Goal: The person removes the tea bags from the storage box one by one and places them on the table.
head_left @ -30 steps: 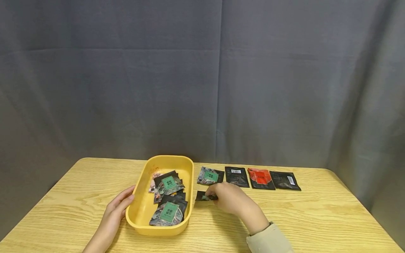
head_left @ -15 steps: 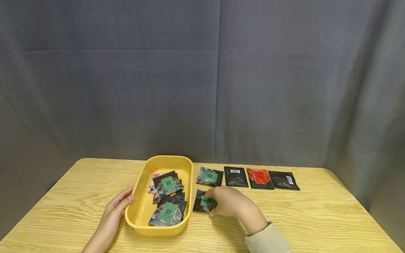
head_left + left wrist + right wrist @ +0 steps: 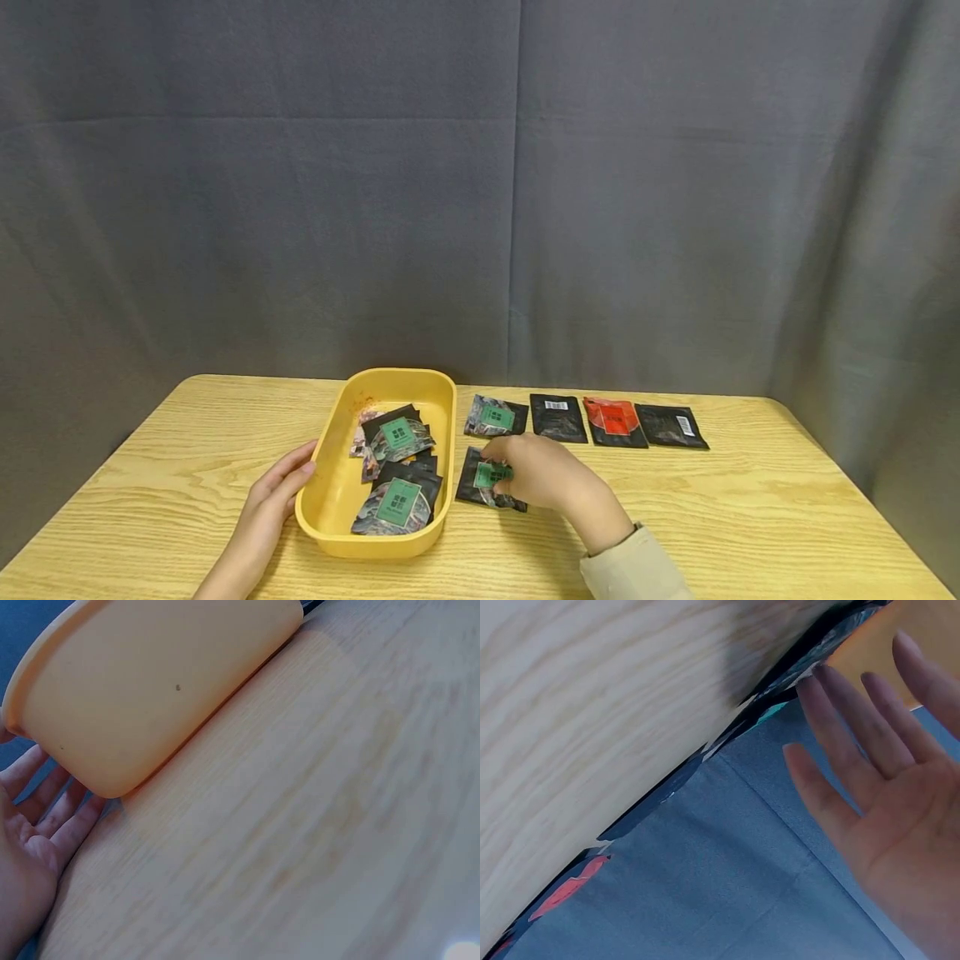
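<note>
In the head view, my left hand (image 3: 268,500) rests against the left side of a yellow plastic bin (image 3: 309,500). Its fingers lie fairly straight along the bin wall (image 3: 142,705) in the left wrist view. Right of the bin, a black sachet with a green label (image 3: 469,483) lies flat on the table, partly covered by my right hand (image 3: 547,475). That hand's fingertips are right at the sachet. In the right wrist view, the fingers of the right hand (image 3: 885,772) are extended and loosely spread.
Several sachets with green labels (image 3: 397,504) lie inside the bin. Behind the right hand runs a row: a green-labelled sachet (image 3: 495,417), a black one with a barcode (image 3: 558,421), a red one (image 3: 615,421) and another black one (image 3: 667,425). A grey curtain (image 3: 480,208) hangs behind the table.
The sachet under my right hand has gone from tilted, held by the fingers, to lying flat on the table, and the fingers have loosened. My left hand stays at the bin.
</note>
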Available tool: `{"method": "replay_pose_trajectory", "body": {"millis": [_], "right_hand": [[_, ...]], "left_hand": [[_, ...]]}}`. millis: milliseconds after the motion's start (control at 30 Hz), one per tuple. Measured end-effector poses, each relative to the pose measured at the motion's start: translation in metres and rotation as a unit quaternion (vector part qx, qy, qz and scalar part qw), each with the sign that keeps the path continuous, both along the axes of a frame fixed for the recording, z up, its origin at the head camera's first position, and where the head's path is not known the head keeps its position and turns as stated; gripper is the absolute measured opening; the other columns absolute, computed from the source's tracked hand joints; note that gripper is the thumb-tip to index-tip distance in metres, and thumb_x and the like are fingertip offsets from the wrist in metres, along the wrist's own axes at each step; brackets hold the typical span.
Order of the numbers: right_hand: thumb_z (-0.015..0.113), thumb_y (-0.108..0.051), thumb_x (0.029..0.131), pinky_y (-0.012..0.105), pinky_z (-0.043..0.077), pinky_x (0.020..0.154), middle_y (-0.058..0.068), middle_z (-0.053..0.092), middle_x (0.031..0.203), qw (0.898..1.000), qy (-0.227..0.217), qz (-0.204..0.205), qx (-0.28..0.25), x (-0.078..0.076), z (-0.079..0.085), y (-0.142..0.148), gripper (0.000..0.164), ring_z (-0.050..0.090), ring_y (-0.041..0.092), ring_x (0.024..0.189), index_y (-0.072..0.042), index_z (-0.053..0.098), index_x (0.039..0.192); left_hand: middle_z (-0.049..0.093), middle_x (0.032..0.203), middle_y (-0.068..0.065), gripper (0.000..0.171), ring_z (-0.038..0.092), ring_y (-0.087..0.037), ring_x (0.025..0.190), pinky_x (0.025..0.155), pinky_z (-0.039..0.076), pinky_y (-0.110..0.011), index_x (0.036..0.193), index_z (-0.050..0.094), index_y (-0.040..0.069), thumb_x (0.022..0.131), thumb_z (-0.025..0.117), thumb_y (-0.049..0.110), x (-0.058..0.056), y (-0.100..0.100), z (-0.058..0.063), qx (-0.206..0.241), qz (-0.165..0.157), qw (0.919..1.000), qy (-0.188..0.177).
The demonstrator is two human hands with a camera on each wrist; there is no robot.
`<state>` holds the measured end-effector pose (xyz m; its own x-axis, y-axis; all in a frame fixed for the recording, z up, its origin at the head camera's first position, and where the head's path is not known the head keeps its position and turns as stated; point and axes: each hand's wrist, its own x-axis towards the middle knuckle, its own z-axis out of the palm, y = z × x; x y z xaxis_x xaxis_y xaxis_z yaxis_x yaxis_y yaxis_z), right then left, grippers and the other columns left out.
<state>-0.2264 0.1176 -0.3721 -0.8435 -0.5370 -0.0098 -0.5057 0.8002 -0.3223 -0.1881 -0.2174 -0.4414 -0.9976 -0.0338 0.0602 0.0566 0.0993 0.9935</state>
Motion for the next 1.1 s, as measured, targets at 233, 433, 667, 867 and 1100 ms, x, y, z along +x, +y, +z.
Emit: {"method": "replay_pose_trajectory", "body": {"millis": [233,433,667,867,1100], "right_hand": [[0.069,-0.022,0.095,0.046,0.054,0.086,0.006,0.071,0.115,0.999,0.034,-0.021,-0.014,-0.001,0.006,-0.001,0.034,0.068,0.023,0.099,-0.012,0.067,0.128],[0.067,-0.023,0.096,0.037,0.056,0.073,0.003,0.073,0.108,0.995,0.097,-0.024,-0.03,0.003,0.013,-0.004,0.027,0.069,0.018,0.09,-0.013,0.07,0.121],[0.067,-0.026,0.097,0.03,0.054,0.066,0.001,0.073,0.106,0.987,0.157,-0.01,-0.043,0.012,0.019,-0.014,0.023,0.068,0.014,0.081,-0.015,0.072,0.117],[0.07,-0.024,0.094,0.03,0.054,0.067,-0.002,0.074,0.102,0.975,0.217,0.015,-0.053,0.02,0.022,-0.022,0.021,0.066,0.012,0.079,-0.014,0.073,0.113],[0.074,-0.022,0.09,0.034,0.055,0.081,-0.001,0.073,0.098,0.961,0.264,0.072,-0.048,0.026,0.018,-0.039,0.021,0.068,0.015,0.088,-0.013,0.073,0.109]], "left_hand": [[0.047,0.139,-0.001,0.054,0.053,0.008,0.109,0.089,0.046,-0.014,0.15,0.039,0.001,0.107,0.044,0.033,0.0,0.0,0.0,0.0,0.003,1.0,0.0],[0.042,0.147,-0.014,0.053,0.053,0.009,0.109,0.088,0.045,-0.014,0.15,0.038,0.001,0.108,0.043,0.033,0.0,0.0,-0.001,-0.004,0.002,1.0,0.001],[0.04,0.15,-0.019,0.053,0.052,0.01,0.108,0.089,0.045,-0.014,0.15,0.038,0.0,0.108,0.043,0.032,0.001,0.002,0.0,-0.005,-0.001,1.0,0.0],[0.039,0.151,-0.019,0.054,0.052,0.01,0.109,0.089,0.045,-0.014,0.15,0.038,0.001,0.107,0.043,0.033,0.0,0.003,0.001,0.0,-0.002,1.0,-0.004],[0.038,0.151,-0.02,0.053,0.052,0.011,0.109,0.089,0.044,-0.012,0.15,0.037,0.0,0.108,0.043,0.031,0.001,0.001,0.002,-0.002,-0.004,1.0,0.006]]}}
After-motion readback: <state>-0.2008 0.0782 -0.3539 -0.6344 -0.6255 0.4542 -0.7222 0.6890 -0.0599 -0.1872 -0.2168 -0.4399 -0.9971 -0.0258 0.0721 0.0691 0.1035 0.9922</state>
